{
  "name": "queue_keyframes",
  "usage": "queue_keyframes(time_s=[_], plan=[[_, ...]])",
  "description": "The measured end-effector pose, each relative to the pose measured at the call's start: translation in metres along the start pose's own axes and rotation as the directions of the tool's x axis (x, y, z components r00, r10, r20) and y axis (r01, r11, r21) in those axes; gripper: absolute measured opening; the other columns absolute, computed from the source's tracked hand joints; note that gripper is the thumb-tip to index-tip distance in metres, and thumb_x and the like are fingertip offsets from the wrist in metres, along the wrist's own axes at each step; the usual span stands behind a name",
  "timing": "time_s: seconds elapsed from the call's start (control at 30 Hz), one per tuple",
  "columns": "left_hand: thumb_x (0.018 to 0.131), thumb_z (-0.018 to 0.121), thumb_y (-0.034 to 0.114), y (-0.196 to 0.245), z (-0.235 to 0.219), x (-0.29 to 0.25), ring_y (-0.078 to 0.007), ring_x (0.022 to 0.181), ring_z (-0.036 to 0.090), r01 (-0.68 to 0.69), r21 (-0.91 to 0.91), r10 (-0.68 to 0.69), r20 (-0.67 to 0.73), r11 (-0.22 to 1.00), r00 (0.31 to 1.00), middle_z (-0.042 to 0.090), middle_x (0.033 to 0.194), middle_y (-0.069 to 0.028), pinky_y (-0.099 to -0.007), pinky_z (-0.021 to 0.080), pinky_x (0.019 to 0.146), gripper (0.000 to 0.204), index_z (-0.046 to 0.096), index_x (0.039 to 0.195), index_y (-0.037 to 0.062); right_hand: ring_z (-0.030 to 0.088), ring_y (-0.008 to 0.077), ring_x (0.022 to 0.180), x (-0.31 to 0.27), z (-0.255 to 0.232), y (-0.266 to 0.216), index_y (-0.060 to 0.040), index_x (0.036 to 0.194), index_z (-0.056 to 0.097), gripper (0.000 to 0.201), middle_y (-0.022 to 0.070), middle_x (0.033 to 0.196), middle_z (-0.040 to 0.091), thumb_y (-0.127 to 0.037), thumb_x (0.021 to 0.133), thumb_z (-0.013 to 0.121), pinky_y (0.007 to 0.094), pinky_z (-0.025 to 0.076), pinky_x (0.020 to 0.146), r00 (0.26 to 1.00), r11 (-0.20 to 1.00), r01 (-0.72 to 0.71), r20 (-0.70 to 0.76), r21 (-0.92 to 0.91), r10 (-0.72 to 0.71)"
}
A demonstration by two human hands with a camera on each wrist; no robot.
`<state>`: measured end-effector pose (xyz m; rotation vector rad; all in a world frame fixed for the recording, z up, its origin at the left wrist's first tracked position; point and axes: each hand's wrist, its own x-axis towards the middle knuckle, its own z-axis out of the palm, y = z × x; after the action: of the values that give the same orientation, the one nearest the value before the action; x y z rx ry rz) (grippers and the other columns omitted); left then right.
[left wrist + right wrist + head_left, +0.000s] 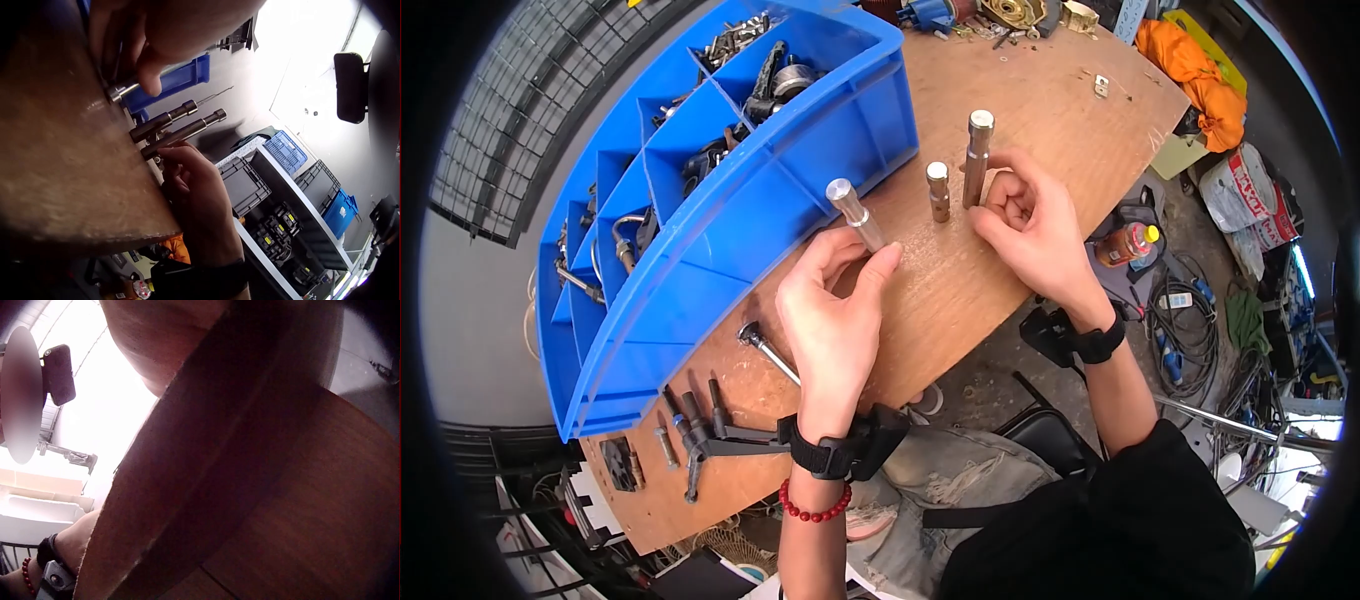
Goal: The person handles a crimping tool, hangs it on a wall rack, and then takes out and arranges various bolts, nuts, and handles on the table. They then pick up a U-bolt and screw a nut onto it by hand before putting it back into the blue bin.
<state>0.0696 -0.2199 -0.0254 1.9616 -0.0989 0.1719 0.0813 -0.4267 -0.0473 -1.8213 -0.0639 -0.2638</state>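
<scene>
My left hand (pixel 835 310) pinches a shiny steel pin (pixel 855 212) with a grooved head between thumb and fingers. In the left wrist view the pin's end (pixel 116 94) is right at the tabletop. My right hand (pixel 1035 225) grips a taller, darker steel pin (pixel 977 165) low down, with the thumb near its base and the index finger behind it. Between the hands a shorter steel pin (pixel 939 192) stands upright on the wooden table (pixel 1040 90). In the right wrist view the table edge hides the fingers; only part of the hand (pixel 162 344) shows.
A blue divided bin (pixel 800 160) of metal parts stands close beyond the left hand. A rod with a dark head (pixel 768 350) lies beside the left wrist. Several bolts and a dark puller-like tool (pixel 693 435) lie at the table's near left. Motor parts (pixel 935 14) sit at the back.
</scene>
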Motion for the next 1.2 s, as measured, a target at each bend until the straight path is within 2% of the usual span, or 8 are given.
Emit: queue_keyframes(time_s=[0.1,0.2,0.4,0.5,0.8,1.0,1.1,1.2], plan=[[0.087,0.075,0.004,0.002,0.0,0.003,-0.0124,0.084,0.068,0.018,0.025,-0.018,0.012,1.0,1.0,0.074,0.089,-0.0103,-0.0252,0.053,0.078,0.017,0.067,0.099,-0.0043,0.04,0.0039,0.055,-0.001,0.0,-0.001,0.0045,0.116,0.057,0.037,-0.0019,0.063,0.046,0.0,0.079,0.062,0.0244,0.034,0.052,1.0,1.0,0.002,-0.002,0.0,-0.002],[0.087,0.073,0.004,0.008,0.004,0.009,-0.0121,0.082,0.069,-0.035,0.025,0.034,0.021,0.999,0.999,0.074,0.087,-0.0104,-0.0249,0.053,0.076,0.016,0.066,0.099,-0.0042,0.04,0.0042,0.055,-0.001,0.002,0.0,0.0045,0.115,0.057,0.038,-0.0017,0.062,0.046,0.0,0.078,0.062,0.0247,0.033,0.052,1.0,1.0,-0.003,-0.007,0.014,0.003],[0.087,0.072,0.004,0.007,0.012,0.026,-0.0149,0.084,0.07,-0.04,0.021,0.038,0.071,0.999,0.997,0.075,0.088,-0.0116,-0.0266,0.053,0.076,0.015,0.066,0.099,-0.0039,0.04,0.0044,0.054,0.0,0.002,0.003,0.0036,0.114,0.057,0.037,-0.0017,0.062,0.045,-0.001,0.078,0.063,0.025,0.033,0.051,1.0,1.0,0.017,-0.015,0.003,-0.017],[0.083,0.073,0.002,0.009,0.011,0.026,-0.0243,0.086,0.074,-0.012,0.053,0.009,0.062,0.999,0.998,0.075,0.09,-0.0169,-0.0331,0.056,0.08,0.018,0.067,0.1,-0.0041,0.039,0.0045,0.054,-0.001,0.002,0.003,0.0031,0.114,0.058,0.036,-0.0019,0.061,0.045,-0.001,0.078,0.063,0.0251,0.032,0.051,1.0,1.0,0.015,-0.019,0.007,-0.014],[0.083,0.073,0.003,0.014,0.011,0.022,-0.0319,0.09,0.073,-0.046,0.125,0.039,0.058,0.991,0.998,0.073,0.092,-0.0205,-0.0367,0.055,0.081,0.019,0.065,0.098,-0.0049,0.038,0.0049,0.054,-0.002,0.003,0.001,0.0024,0.113,0.058,0.036,-0.0019,0.061,0.044,-0.002,0.078,0.063,0.0257,0.032,0.051,1.0,1.0,0.011,-0.025,-0.018,-0.011],[0.081,0.073,0.003,0.008,0.012,0.022,-0.0331,0.091,0.073,-0.063,0.192,0.053,0.058,0.979,0.997,0.074,0.093,-0.0194,-0.038,0.055,0.081,0.019,0.067,0.098,-0.0043,0.038,0.0047,0.053,-0.002,0.004,0.0,0.0026,0.113,0.058,0.036,-0.0021,0.061,0.043,-0.002,0.078,0.063,0.0257,0.032,0.051,1.0,1.0,0.01,-0.016,-0.026,-0.01],[0.08,0.075,0.004,0.006,0.012,0.022,-0.0257,0.087,0.074,-0.102,0.212,0.094,0.049,0.972,0.994,0.075,0.09,-0.0155,-0.0331,0.055,0.078,0.019,0.067,0.096,-0.0045,0.038,0.0044,0.054,-0.003,0.004,0.001,0.0028,0.113,0.058,0.036,-0.0026,0.061,0.043,-0.002,0.079,0.063,0.0252,0.031,0.051,1.0,1.0,0.01,-0.017,-0.003,-0.01],[0.079,0.076,0.005,0.008,0.011,0.022,-0.0276,0.091,0.074,-0.083,0.219,0.073,0.056,0.972,0.996,0.075,0.092,-0.0159,-0.0344,0.055,0.081,0.023,0.067,0.099,-0.0038,0.037,0.004,0.054,-0.003,0.007,0.001,0.0027,0.114,0.058,0.036,-0.0031,0.061,0.044,-0.002,0.079,0.064,0.0245,0.031,0.051,1.0,1.0,0.01,-0.022,0.028,-0.009]])
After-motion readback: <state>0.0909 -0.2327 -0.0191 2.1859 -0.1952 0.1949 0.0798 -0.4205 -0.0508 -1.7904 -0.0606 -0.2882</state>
